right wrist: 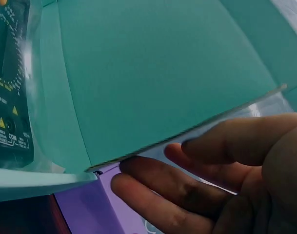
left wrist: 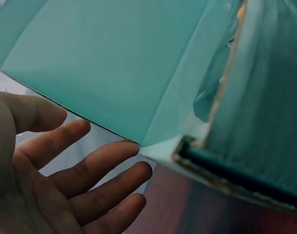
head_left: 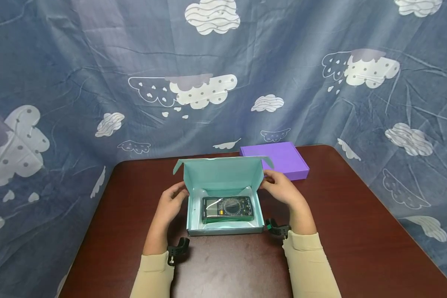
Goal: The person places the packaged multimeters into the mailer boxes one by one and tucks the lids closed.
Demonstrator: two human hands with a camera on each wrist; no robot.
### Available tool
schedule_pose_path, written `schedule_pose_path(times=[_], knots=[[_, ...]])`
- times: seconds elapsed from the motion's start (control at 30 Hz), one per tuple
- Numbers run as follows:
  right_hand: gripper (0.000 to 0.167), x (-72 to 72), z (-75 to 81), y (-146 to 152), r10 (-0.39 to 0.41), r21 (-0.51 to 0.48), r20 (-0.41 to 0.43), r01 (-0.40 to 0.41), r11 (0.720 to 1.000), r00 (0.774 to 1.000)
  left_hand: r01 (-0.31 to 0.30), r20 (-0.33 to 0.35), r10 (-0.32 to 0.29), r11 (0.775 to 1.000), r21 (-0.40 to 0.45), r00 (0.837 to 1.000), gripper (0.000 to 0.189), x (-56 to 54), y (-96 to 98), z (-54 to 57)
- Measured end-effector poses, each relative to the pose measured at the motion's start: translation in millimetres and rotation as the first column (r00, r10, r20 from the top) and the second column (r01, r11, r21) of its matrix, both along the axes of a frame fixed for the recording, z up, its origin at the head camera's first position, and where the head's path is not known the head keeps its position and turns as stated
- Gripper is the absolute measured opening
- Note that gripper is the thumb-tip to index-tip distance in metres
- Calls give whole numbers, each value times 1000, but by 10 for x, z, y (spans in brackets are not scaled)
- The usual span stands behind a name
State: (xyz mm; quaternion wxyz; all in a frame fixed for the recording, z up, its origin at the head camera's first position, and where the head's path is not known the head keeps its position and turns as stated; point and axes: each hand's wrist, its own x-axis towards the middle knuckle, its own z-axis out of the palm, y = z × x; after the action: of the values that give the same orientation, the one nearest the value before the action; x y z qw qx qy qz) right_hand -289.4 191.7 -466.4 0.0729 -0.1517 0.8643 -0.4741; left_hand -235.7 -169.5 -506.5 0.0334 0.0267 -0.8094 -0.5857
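A teal cardboard box [head_left: 225, 231] stands on the table with its lid [head_left: 223, 171] raised. Inside it lies a digital multimeter [head_left: 227, 209], dark with a green lower side, wrapped in clear plastic [head_left: 247, 191]. At the box's left rear corner is my left hand [head_left: 171, 200], its fingertips against the edge of the lid's side flap and its fingers loosely spread in the left wrist view. On the other side, my right hand [head_left: 281, 188] has its fingertips at the right side flap [right wrist: 153, 78], the fingers slightly bent behind it. Neither hand wraps round the cardboard.
Behind the teal box to the right lies a closed purple box [head_left: 279, 157], close to my right hand. The brown table [head_left: 357, 231] ends at a patterned blue curtain [head_left: 208, 124] at the back and sides. A black strap device [head_left: 179, 247] sits at each wrist.
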Motion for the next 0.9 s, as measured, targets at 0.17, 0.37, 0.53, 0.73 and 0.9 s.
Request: schedule_pose_path(times=[0.17, 0.37, 0.53, 0.73, 0.9], knots=[[42, -10, 16, 21, 13, -41, 64, -11, 999, 998, -18, 0, 18, 1000, -16, 1000, 38, -2, -5, -15], [37, -17, 0, 30, 36, -130, 126, -19, 991, 991, -28, -20, 28, 999, -17, 999, 35, -21, -20, -38], [36, -25, -19, 9, 82, -230, 153, -45, 972, 985, -27, -16, 27, 1000, -16, 1000, 33, -32, -31, -45], [37, -36, -39, -36, 91, -276, 154, -46, 960, 984, -18, 12, 18, 1000, -2, 1000, 35, -19, -54, -11], [38, -41, -51, -108, 93, -270, 135, -54, 961, 986, -31, 5, 32, 999, -15, 999, 35, -8, -60, 6]])
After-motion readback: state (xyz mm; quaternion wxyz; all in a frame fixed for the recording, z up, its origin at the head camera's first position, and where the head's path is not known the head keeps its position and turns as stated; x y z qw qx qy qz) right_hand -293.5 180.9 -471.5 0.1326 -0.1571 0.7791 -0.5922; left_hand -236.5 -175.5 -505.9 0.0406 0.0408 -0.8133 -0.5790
